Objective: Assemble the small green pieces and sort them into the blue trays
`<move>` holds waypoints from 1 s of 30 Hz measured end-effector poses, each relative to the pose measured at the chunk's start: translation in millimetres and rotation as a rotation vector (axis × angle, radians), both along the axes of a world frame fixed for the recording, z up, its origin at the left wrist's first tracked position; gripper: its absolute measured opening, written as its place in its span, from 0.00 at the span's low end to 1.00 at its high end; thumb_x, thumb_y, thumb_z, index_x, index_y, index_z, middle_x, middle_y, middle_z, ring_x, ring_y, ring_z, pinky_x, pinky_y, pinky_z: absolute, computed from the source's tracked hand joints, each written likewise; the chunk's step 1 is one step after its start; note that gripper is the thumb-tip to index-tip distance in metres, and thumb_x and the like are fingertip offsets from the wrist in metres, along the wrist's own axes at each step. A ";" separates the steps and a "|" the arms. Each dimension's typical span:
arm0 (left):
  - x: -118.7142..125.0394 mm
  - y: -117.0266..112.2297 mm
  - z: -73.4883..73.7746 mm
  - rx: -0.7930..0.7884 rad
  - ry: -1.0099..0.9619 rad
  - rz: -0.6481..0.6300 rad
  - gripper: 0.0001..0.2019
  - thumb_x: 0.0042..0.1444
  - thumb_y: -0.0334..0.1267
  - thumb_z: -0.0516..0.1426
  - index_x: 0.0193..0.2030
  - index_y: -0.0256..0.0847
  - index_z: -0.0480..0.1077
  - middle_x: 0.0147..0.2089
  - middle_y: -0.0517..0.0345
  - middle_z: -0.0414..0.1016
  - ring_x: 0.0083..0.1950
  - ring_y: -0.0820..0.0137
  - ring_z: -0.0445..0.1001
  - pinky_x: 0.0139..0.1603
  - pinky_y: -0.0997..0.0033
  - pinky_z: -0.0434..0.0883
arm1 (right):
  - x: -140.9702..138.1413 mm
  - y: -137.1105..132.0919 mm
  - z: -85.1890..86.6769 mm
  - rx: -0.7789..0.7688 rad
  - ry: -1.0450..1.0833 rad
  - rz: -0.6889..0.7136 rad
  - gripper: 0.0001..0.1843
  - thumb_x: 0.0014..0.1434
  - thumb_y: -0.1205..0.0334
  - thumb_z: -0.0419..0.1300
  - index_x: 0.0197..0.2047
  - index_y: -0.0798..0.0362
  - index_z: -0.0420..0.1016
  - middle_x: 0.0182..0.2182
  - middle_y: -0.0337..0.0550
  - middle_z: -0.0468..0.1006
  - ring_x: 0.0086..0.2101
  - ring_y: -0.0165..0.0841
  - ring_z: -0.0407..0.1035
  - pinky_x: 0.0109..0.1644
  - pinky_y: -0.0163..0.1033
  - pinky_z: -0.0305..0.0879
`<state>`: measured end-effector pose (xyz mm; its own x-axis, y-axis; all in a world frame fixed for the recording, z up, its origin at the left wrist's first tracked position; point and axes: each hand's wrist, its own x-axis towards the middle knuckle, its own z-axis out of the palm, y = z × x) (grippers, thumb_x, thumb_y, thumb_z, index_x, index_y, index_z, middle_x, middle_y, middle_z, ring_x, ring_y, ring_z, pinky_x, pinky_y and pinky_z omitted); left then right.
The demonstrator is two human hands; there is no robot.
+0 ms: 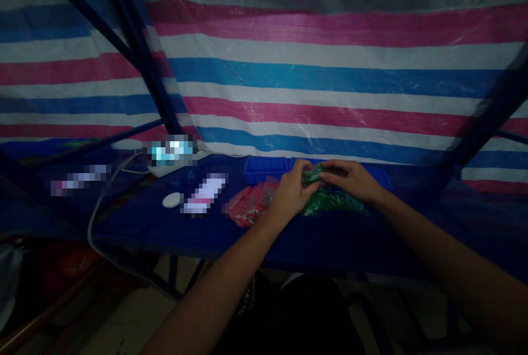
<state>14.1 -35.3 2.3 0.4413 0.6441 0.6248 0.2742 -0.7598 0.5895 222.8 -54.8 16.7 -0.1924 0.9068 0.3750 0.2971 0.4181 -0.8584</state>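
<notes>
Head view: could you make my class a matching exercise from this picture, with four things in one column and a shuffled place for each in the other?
Things
1. striped sheet
2. red packets
3. green plastic
4. white disc

Places
A. just below the right hand in the picture
B. on the table, apart from both coloured piles
C. hanging behind the table
D. piled right beside the left hand

Right pairs: 1-C, 2-D, 3-A, 4-B
</notes>
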 end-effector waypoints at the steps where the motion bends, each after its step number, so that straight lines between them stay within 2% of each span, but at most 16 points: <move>1: -0.2 0.9 -0.7 -0.035 -0.009 0.005 0.19 0.60 0.39 0.65 0.53 0.43 0.62 0.39 0.60 0.76 0.36 0.68 0.78 0.38 0.69 0.73 | -1.5 -1.0 -2.4 -0.024 0.030 0.005 0.22 0.53 0.44 0.72 0.46 0.49 0.83 0.37 0.42 0.84 0.31 0.35 0.75 0.37 0.40 0.72; 4: -1.0 3.0 -1.6 -0.022 -0.030 0.046 0.23 0.60 0.38 0.65 0.57 0.43 0.61 0.42 0.58 0.76 0.38 0.67 0.78 0.39 0.68 0.75 | -3.8 2.8 -10.8 -0.039 0.117 -0.023 0.21 0.50 0.45 0.74 0.39 0.51 0.82 0.33 0.41 0.83 0.29 0.33 0.73 0.36 0.39 0.72; 8: -3.8 3.5 0.7 0.224 0.007 0.143 0.10 0.64 0.37 0.61 0.51 0.41 0.70 0.53 0.50 0.73 0.56 0.63 0.75 0.58 0.59 0.74 | -8.9 11.1 -22.3 -0.002 0.310 -0.165 0.22 0.48 0.44 0.75 0.37 0.50 0.77 0.33 0.39 0.81 0.31 0.34 0.75 0.39 0.41 0.75; 11: -5.5 3.1 1.5 0.298 0.047 0.146 0.08 0.65 0.41 0.61 0.47 0.41 0.75 0.55 0.49 0.72 0.60 0.61 0.72 0.64 0.56 0.70 | -15.9 10.4 -26.2 0.052 0.360 -0.224 0.22 0.49 0.44 0.75 0.38 0.49 0.76 0.33 0.40 0.80 0.33 0.35 0.76 0.40 0.41 0.76; 15: -5.6 3.9 1.1 0.212 0.113 0.113 0.13 0.63 0.44 0.63 0.50 0.39 0.76 0.48 0.51 0.77 0.48 0.65 0.77 0.53 0.62 0.75 | -23.0 1.0 -21.6 0.102 0.248 -0.183 0.18 0.55 0.45 0.71 0.40 0.49 0.80 0.38 0.42 0.82 0.40 0.37 0.77 0.48 0.42 0.74; 17: -5.8 4.4 2.1 0.182 0.148 0.142 0.12 0.64 0.43 0.62 0.48 0.38 0.77 0.44 0.52 0.79 0.43 0.66 0.77 0.49 0.64 0.75 | -24.9 -3.0 -18.6 0.108 0.167 -0.126 0.18 0.60 0.43 0.67 0.40 0.50 0.82 0.39 0.43 0.83 0.42 0.38 0.77 0.52 0.44 0.72; 19: -6.6 4.5 4.2 0.173 0.163 0.175 0.11 0.65 0.41 0.60 0.48 0.38 0.78 0.42 0.53 0.80 0.41 0.66 0.77 0.48 0.64 0.74 | -26.2 -3.9 -18.0 0.132 0.140 -0.108 0.18 0.62 0.43 0.64 0.40 0.50 0.82 0.38 0.44 0.83 0.42 0.39 0.77 0.54 0.45 0.72; 22: -7.9 3.9 7.6 0.134 0.168 0.168 0.09 0.66 0.39 0.59 0.47 0.39 0.79 0.41 0.54 0.81 0.40 0.66 0.77 0.46 0.66 0.72 | -27.4 -0.5 -21.3 0.179 0.226 -0.203 0.18 0.58 0.44 0.68 0.42 0.49 0.79 0.40 0.44 0.82 0.39 0.37 0.77 0.47 0.44 0.74; 25: -8.7 2.7 9.6 0.087 0.153 0.135 0.09 0.68 0.39 0.57 0.47 0.41 0.79 0.41 0.55 0.82 0.40 0.66 0.78 0.44 0.67 0.71 | -26.7 2.8 -24.4 0.206 0.274 -0.269 0.24 0.54 0.46 0.72 0.50 0.48 0.77 0.46 0.46 0.81 0.43 0.38 0.77 0.47 0.43 0.76; 27: -9.0 1.8 10.2 0.061 0.147 0.112 0.11 0.69 0.41 0.56 0.44 0.40 0.78 0.39 0.55 0.82 0.39 0.66 0.78 0.43 0.67 0.71 | -25.4 3.0 -24.6 0.181 0.243 -0.219 0.25 0.53 0.47 0.73 0.52 0.47 0.77 0.47 0.46 0.81 0.46 0.40 0.77 0.51 0.44 0.75; 30: -9.1 0.6 10.6 0.036 0.149 0.107 0.14 0.70 0.43 0.54 0.39 0.39 0.78 0.35 0.55 0.81 0.36 0.66 0.77 0.41 0.68 0.70 | -23.5 1.9 -23.2 0.097 0.224 -0.124 0.21 0.54 0.46 0.72 0.47 0.48 0.80 0.43 0.44 0.83 0.42 0.39 0.78 0.51 0.45 0.75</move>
